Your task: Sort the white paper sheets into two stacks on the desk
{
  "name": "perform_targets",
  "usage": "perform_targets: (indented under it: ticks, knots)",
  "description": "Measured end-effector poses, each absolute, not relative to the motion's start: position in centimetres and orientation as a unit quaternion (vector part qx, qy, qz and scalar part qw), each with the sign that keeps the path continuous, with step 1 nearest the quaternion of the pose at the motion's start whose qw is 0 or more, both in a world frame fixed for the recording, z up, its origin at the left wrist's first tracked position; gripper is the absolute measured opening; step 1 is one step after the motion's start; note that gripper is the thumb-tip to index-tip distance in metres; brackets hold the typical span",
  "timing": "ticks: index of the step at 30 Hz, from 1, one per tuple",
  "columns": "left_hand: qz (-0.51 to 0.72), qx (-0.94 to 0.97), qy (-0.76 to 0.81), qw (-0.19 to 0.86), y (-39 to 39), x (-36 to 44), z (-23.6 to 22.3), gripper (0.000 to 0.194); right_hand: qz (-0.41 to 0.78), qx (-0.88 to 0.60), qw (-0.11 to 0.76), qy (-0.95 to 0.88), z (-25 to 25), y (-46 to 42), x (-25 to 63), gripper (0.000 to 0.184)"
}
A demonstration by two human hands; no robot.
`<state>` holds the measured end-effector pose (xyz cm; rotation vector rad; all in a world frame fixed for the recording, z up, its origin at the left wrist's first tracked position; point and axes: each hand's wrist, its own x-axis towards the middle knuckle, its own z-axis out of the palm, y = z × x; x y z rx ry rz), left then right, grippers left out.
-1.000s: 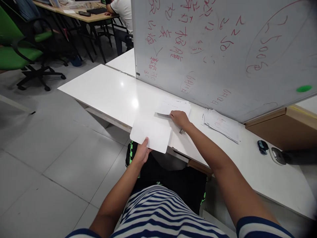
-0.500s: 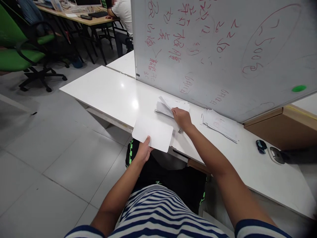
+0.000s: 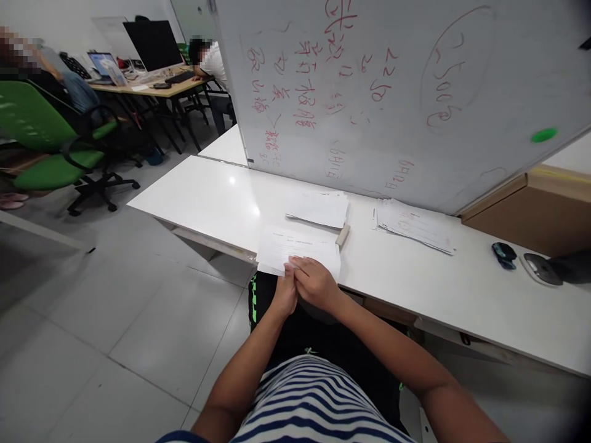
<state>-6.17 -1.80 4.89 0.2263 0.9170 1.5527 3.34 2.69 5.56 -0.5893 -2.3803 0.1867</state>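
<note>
A sheet of printed paper [image 3: 302,242] is in both hands, low over the front edge of the white desk. My left hand [image 3: 285,294] grips its near edge, thumb on top. Close beside it, my right hand [image 3: 317,284] is closed on the same edge, the fingers lying over the paper. Whether the blank white card lies underneath is hidden. Just beyond the held sheet rests a stack of papers [image 3: 318,208] on the desk. A small beige block-like object [image 3: 343,235] sits at that stack's right corner.
Another paper stack [image 3: 415,226] lies farther right on the white desk [image 3: 203,191]. Past it are a small dark object [image 3: 504,255] and a round-based device [image 3: 540,268]. A whiteboard [image 3: 332,92] stands behind, a cardboard box [image 3: 530,203] at right. Green chairs [image 3: 50,135] and people are at left.
My right hand has brought the sheet from the far stack back to my left hand, which held a blank white card. Both hands now meet at the near edge. The view has shifted.
</note>
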Motion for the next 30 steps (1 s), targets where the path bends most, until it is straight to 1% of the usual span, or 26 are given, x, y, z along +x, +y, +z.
perform_targets:
  ticks: [3, 8, 15, 18, 19, 21, 23, 24, 25, 26, 27, 30]
  knots:
    - [0.694, 0.123, 0.364, 0.609, -1.8, -6.1, 4.9, 0.049, 0.067, -0.191, 0.315, -0.927, 5.6, 2.8, 4.3, 0.028]
    - [0.681, 0.085, 0.354, 0.635, -2.0, -6.0, 5.2, 0.047, 0.055, -0.148, 0.290, -0.944, 5.9, 3.1, 6.0, 0.029]
    - [0.685, 0.082, 0.411, 0.597, -1.7, -5.4, 5.1, 0.039, 0.043, -0.159, 0.281, -0.945, 5.7, 2.6, 6.8, 0.032]
    - [0.692, 0.077, 0.435, 0.570, -1.4, -5.4, 4.7, 0.034, 0.062, -0.160, 0.276, -0.946, 5.8, 2.2, 6.7, 0.029]
    - [0.694, 0.082, 0.439, 0.565, -1.4, -5.5, 4.5, 0.034, 0.073, -0.163, 0.285, -0.942, 5.8, 2.3, 6.6, 0.027]
    - [0.696, 0.096, 0.445, 0.555, -1.3, -6.2, 4.1, 0.036, 0.099, -0.191, 0.327, -0.920, 5.9, 3.3, 6.5, 0.025]
    - [0.698, 0.101, 0.456, 0.544, -1.5, -7.1, 3.5, 0.040, 0.120, -0.262, 0.382, -0.878, 5.9, 5.6, 6.4, 0.026]
    - [0.697, 0.100, 0.462, 0.539, -1.6, -7.7, 3.2, 0.042, 0.126, -0.309, 0.397, -0.855, 5.9, 7.2, 6.3, 0.028]
    - [0.696, 0.096, 0.468, 0.537, -1.7, -8.3, 2.9, 0.044, 0.127, -0.357, 0.393, -0.838, 5.8, 9.0, 6.2, 0.029]
    - [0.692, 0.087, 0.472, 0.540, -1.9, -8.9, 2.6, 0.045, 0.122, -0.400, 0.367, -0.831, 5.8, 11.0, 6.0, 0.031]
    - [0.685, 0.075, 0.473, 0.549, -2.2, -9.5, 2.4, 0.045, 0.111, -0.435, 0.320, -0.834, 5.8, 12.9, 5.8, 0.033]
    - [0.651, 0.017, 0.475, 0.592, -3.0, -10.9, 1.6, 0.042, 0.055, -0.480, 0.098, -0.870, 5.9, 17.5, 5.2, 0.043]
